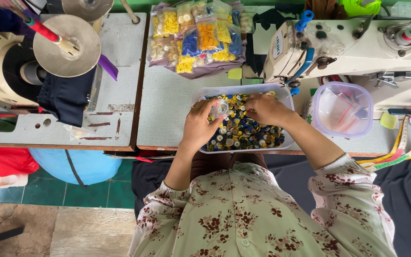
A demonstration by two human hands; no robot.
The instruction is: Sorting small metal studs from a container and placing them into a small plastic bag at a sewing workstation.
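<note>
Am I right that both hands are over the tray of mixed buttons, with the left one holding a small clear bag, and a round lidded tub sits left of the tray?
Not quite: the head view shows the lidded tub right of the tray, not left. The left hand does hold the small clear bag, and the right hand is over the buttons too.

The tray (pixel 288 97) was white, its buttons (pixel 243 128) mixed blue, yellow and cream. At twelve o'clock, packets (pixel 200 35) showed yellow, orange and blue.
</note>
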